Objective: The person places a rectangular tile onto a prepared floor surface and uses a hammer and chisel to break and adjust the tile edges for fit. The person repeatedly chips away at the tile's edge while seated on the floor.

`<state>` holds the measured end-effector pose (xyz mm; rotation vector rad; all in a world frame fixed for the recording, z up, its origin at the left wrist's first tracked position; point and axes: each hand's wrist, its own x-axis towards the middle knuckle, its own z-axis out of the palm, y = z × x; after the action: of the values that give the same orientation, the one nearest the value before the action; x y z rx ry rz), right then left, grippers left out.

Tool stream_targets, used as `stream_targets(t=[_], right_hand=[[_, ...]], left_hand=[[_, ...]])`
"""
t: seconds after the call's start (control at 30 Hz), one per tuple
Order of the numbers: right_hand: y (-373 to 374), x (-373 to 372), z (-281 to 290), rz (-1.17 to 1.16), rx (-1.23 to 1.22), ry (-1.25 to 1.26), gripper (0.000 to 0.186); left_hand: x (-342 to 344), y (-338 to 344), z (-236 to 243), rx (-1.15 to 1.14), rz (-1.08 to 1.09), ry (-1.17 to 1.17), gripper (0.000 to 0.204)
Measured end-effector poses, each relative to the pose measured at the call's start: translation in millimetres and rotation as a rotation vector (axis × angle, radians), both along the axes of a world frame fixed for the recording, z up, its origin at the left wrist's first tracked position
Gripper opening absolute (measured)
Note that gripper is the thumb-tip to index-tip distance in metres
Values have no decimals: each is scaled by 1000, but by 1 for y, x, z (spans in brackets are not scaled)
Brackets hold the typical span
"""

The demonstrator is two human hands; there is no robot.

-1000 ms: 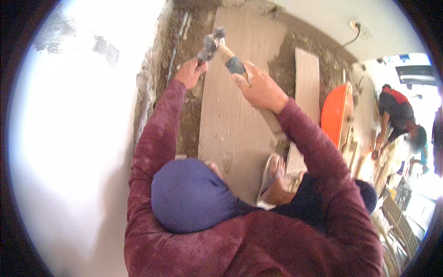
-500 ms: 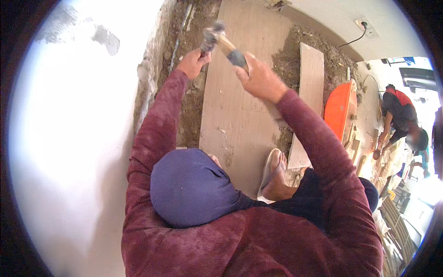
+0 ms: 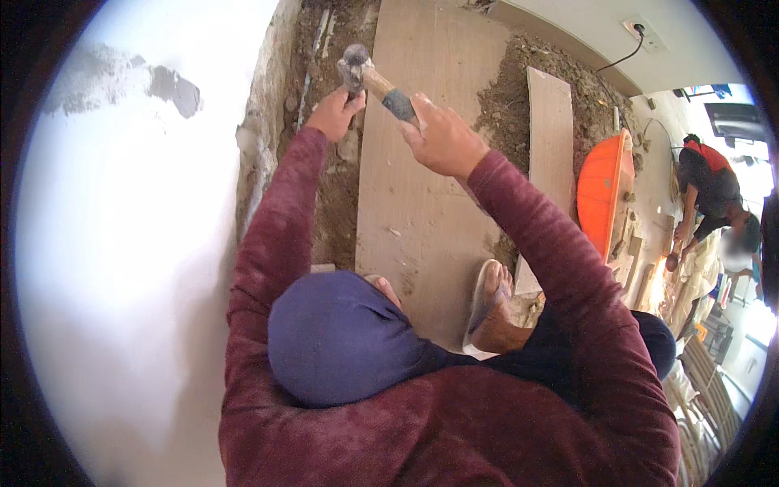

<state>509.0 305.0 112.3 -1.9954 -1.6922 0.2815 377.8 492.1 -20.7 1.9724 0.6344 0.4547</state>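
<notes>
My right hand [image 3: 442, 134] grips the wooden handle [image 3: 381, 89] of a hammer, which has a dark wrapped section. Its metal head [image 3: 355, 61] is over my left hand [image 3: 331, 111], whose fingers are closed around a short grey tool just beneath the head; that tool is mostly hidden and its kind is unclear. Both hands are above a long wood-look plank or tile [image 3: 422, 243] at the edge of rough soil [image 3: 324, 203]. My sandalled foot [image 3: 491, 304] rests at the plank's near end.
A white wall [image 3: 122, 243] with grey patches runs along the left. To the right lie a narrow plank [image 3: 552, 162] and an orange tub [image 3: 592, 195]. A socket with a black cable [image 3: 617, 58] is on the upper wall. A co-worker [image 3: 707, 183] bends over materials at far right.
The hammer head has shifted slightly left, with my right hand following left along with it. My left hand stays closed beneath it. The co-worker's head and arms have moved a little.
</notes>
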Motion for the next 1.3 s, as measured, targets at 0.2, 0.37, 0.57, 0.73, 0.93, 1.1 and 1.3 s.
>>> stream_targets(t=[0.2, 0.37, 0.57, 0.73, 0.93, 1.1, 1.3], right_hand=[[-17, 3, 24, -201, -145, 144, 49], [-66, 41, -55, -402, -180, 80, 54], [-94, 68, -90, -560, -279, -72, 58], [-114, 77, -119, -629, -322, -74, 57], [-116, 78, -145, -600, -257, -106, 58], [-82, 56, -108, -554, -314, -197, 61], [15, 6, -82, 46, 72, 480, 69]], left_hand=[[6, 5, -3, -87, 30, 28, 40], [35, 51, -51, -175, 319, -10, 28], [-33, 113, -42, -805, 437, -324, 34], [-53, 13, 18, 106, 166, 496, 53], [-68, -28, -35, 497, 163, 430, 71], [-53, -29, -19, 225, 213, 588, 57], [-53, -27, 58, -281, 143, 99, 40]])
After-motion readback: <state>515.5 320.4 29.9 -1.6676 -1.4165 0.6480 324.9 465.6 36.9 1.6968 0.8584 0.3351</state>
